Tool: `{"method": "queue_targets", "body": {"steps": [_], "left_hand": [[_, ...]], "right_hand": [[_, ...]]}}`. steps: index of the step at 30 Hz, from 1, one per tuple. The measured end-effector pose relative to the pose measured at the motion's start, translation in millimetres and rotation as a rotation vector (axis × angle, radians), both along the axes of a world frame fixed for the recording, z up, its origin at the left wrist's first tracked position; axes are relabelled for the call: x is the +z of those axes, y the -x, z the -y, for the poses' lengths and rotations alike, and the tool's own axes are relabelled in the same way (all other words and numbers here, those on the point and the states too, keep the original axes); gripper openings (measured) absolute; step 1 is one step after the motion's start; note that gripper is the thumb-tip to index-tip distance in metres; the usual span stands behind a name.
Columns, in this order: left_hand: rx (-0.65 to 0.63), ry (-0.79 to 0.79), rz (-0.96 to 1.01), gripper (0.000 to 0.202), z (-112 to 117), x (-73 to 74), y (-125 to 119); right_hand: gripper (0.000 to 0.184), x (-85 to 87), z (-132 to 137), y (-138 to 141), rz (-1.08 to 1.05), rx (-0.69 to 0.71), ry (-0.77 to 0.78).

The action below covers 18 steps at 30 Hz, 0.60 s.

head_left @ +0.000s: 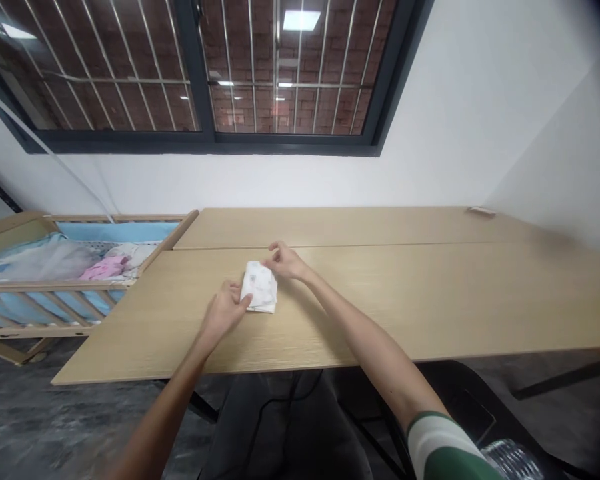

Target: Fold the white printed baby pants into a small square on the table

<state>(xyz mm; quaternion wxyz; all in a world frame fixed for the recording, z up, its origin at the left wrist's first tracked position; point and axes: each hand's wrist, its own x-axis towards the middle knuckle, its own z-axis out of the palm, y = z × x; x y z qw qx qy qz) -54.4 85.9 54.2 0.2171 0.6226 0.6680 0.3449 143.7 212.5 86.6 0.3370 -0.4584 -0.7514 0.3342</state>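
A small folded white cloth (261, 288) with a faint grey print lies on the wooden table; its exact kind cannot be made out. My left hand (225, 308) grips its lower left edge, thumb on top and fingers at the side. At the upper right corner, my right hand (286, 261) pinches the cloth between thumb and index finger, with the other fingers curled above.
The pale wooden table (405, 293) runs along the white wall below a barred window (290, 143). To the left stands a wooden crib (55, 287) holding bedding and a pink cloth (104, 267). A black chair (460, 400) is under the table's right front edge.
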Motion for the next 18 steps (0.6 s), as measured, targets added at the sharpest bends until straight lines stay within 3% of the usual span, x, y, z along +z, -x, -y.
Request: {"method": "queue_targets", "body": {"steps": [5,9,13,18], "left_hand": [[0.045,0.085,-0.427,0.032,8,-14.8,-15],[0.016,-0.123,-0.617,0.037,24,-17.8,-29],[-0.09,-0.31,-0.66,0.054,52,-30.0,-49],[-0.132,-0.287,-0.678,0.047,74,-41.7,-63]], "right_hand": [[0.034,-31.3,-2,8,0.194,0.01,0.036],[0.038,-29.9,8,7,0.317,0.103,-0.179],[0.054,-13.7,37,6,0.416,0.381,-0.382],[0.058,-16.2,69,7,0.477,0.703,-0.293]]}}
